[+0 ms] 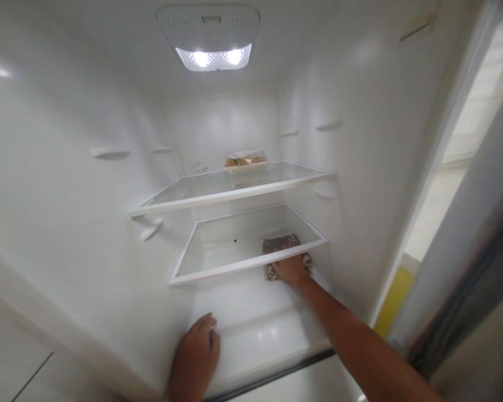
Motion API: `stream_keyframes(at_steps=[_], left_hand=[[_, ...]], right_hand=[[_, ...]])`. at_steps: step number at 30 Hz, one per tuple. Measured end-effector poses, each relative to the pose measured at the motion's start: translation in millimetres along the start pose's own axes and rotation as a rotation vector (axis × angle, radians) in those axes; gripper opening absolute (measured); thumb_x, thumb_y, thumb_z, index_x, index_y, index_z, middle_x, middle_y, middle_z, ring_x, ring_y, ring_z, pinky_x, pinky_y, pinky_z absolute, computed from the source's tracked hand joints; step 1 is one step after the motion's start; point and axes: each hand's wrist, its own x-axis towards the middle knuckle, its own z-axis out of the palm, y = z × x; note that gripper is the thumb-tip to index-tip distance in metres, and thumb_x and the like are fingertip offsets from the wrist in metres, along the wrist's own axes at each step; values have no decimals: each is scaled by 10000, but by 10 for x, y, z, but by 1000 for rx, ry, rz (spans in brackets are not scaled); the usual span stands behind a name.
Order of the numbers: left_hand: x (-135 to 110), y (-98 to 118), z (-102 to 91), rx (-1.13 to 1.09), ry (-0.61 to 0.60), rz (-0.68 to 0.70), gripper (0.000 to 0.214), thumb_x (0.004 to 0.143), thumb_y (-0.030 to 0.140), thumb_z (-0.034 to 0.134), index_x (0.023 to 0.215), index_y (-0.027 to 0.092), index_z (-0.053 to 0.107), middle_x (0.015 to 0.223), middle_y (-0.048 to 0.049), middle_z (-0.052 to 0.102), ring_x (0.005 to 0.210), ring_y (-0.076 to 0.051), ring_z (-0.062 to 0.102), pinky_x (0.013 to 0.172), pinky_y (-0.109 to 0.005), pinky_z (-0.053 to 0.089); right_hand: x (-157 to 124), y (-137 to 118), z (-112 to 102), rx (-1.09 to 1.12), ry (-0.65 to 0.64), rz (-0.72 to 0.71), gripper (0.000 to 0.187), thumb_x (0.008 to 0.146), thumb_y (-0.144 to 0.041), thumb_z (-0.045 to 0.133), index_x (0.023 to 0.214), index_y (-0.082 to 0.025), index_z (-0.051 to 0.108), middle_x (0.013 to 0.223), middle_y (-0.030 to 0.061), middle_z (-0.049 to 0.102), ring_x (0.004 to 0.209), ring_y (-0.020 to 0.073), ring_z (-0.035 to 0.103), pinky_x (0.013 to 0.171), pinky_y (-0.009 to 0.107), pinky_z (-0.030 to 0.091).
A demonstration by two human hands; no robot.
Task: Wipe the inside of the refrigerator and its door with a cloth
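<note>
My right hand [292,269] reaches under the lower glass shelf [230,271] inside a white refrigerator. It is closed on a brown and cream patterned cloth [280,244], pressed against the refrigerator floor [235,301] at the right. Part of the cloth shows through the glass, and my fingers cover some of it. Close to the front left of that floor, my left hand [199,346] hangs loosely curled, thumb a little apart from the fingers, with nothing visible in it.
The upper glass shelf [235,195] carries a clear package of brownish food [246,161] at the back. A lit lamp [213,56] is on the ceiling. Shelf supports [109,153] jut from the side walls. The door [465,240] stands open at the right.
</note>
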Motion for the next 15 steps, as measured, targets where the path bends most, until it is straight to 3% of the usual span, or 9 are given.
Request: stream_keyframes(at_steps=[3,9,15], left_hand=[[10,4,-33,-5,29,30,378,872,208,398,1051,158,728,1126,-78,769,1067,-204,711,1015,-361,549],[37,45,-103,-27,28,8,374,872,195,395,1051,151,721,1115,-87,771,1057,-216,714,1026,-371,534],[49,71,-145,-30,-3,-23,372,885,180,381,1056,138,708,1106,-98,771,1043,-220,719,1018,-369,531]], right_hand=[[-367,-44,-97,9,-3,24,560,959,-529,389,1409,-235,547,1501,157,502,1409,364,389,1165,606,173],[-1132,-127,-314,61,-47,63,576,979,-505,321,1479,-256,463,1591,150,378,1479,379,284,1166,639,126],[-1611,-139,-513,100,-77,45,603,975,-562,289,1477,-277,465,1593,141,377,1475,386,295,1177,651,99]])
